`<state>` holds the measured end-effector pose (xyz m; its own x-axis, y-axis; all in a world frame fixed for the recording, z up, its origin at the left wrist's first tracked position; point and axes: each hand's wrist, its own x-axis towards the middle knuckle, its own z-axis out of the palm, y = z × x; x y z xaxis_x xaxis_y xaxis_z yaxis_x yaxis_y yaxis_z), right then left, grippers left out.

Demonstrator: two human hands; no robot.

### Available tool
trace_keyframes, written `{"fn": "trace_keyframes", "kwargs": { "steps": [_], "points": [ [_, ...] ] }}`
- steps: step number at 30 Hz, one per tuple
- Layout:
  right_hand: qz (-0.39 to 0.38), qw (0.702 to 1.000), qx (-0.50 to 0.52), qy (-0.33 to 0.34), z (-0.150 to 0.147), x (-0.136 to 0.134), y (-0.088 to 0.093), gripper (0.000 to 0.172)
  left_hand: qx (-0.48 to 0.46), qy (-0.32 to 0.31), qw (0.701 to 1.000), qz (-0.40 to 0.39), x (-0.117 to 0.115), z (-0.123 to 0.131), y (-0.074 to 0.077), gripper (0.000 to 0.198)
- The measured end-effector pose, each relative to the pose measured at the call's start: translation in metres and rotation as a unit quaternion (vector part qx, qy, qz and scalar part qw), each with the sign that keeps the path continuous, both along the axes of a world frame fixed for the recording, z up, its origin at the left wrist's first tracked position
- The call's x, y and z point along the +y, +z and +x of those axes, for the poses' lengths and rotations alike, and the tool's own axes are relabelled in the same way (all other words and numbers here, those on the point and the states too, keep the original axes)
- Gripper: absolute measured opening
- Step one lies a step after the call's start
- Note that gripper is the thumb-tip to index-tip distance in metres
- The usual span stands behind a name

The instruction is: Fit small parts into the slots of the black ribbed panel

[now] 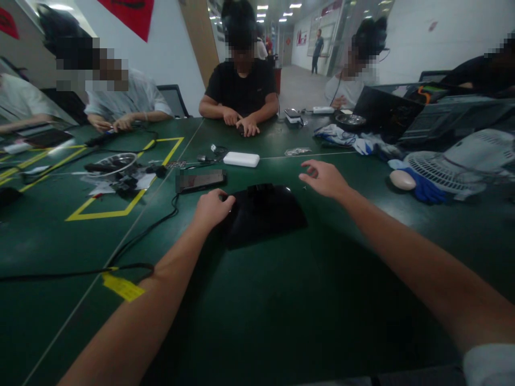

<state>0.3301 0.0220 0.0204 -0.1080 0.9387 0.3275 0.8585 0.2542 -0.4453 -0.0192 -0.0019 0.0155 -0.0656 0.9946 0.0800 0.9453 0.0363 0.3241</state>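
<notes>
A flat black device [265, 214] lies on the green table [281, 311] in front of me. My left hand [212, 208] rests closed on its left edge, fingers curled against it. My right hand [325, 178] hovers just right of the device's far corner, fingers spread and holding nothing. A small dark speck on the table lies just below that hand's fingers. A dark phone [200, 180] lies face up just beyond my left hand.
A white power bank [241, 159] and a black cable [132, 241] with a yellow tag [123, 287] lie nearby. A metal bowl [115, 162] sits in a yellow-taped square. A white fan [458, 163], blue glove and laptops are at right. Other people sit across the table.
</notes>
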Motion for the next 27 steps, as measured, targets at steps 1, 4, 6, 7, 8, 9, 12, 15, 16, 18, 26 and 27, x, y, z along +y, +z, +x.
{"fn": "trace_keyframes", "kwargs": {
  "steps": [1, 4, 6, 7, 8, 9, 12, 15, 16, 18, 26, 27],
  "points": [
    [-0.018, 1.0, -0.015, -0.008, 0.006, -0.002, -0.011, 0.043, 0.013, -0.004, 1.0, 0.004, -0.001, 0.001, 0.0, 0.042],
    [-0.042, 0.997, -0.05, -0.033, 0.013, -0.011, -0.033, 0.044, 0.044, -0.017, 0.999, 0.01, -0.003, 0.002, 0.0, 0.041],
    [-0.041, 0.997, -0.063, -0.027, 0.012, -0.014, -0.039, 0.04, 0.058, -0.011, 0.998, 0.012, -0.005, 0.002, 0.003, 0.04],
    [-0.039, 0.997, -0.067, -0.019, 0.011, -0.014, -0.041, 0.037, 0.059, -0.004, 0.998, 0.019, -0.005, 0.002, 0.005, 0.04],
    [-0.039, 0.997, -0.07, -0.009, 0.01, -0.014, -0.042, 0.034, 0.053, 0.003, 0.998, 0.035, -0.006, 0.002, 0.008, 0.038],
    [-0.04, 0.997, -0.07, -0.002, 0.009, -0.014, -0.042, 0.031, 0.038, 0.006, 0.998, 0.057, -0.007, 0.003, 0.011, 0.037],
    [-0.044, 0.997, -0.064, 0.009, 0.005, -0.012, -0.042, 0.027, -0.065, -0.036, 0.989, 0.127, -0.009, 0.008, 0.022, 0.034],
    [-0.043, 0.998, -0.046, 0.009, 0.003, -0.013, -0.042, 0.023, -0.121, -0.155, 0.97, 0.146, -0.017, 0.024, 0.035, 0.042],
    [-0.04, 0.998, -0.04, 0.01, 0.003, -0.013, -0.042, 0.022, -0.1, -0.191, 0.964, 0.154, -0.02, 0.032, 0.04, 0.044],
    [-0.037, 0.999, -0.025, 0.012, 0.004, -0.014, -0.041, 0.022, -0.022, -0.253, 0.955, 0.154, -0.026, 0.052, 0.049, 0.049],
    [-0.022, 1.0, 0.012, 0.012, 0.007, -0.014, -0.044, 0.018, 0.184, -0.225, 0.956, 0.046, -0.018, 0.108, 0.044, 0.03],
    [-0.023, 1.0, 0.014, 0.013, 0.007, -0.013, -0.044, 0.017, 0.19, -0.216, 0.957, 0.044, -0.016, 0.108, 0.042, 0.026]
  ]
}}
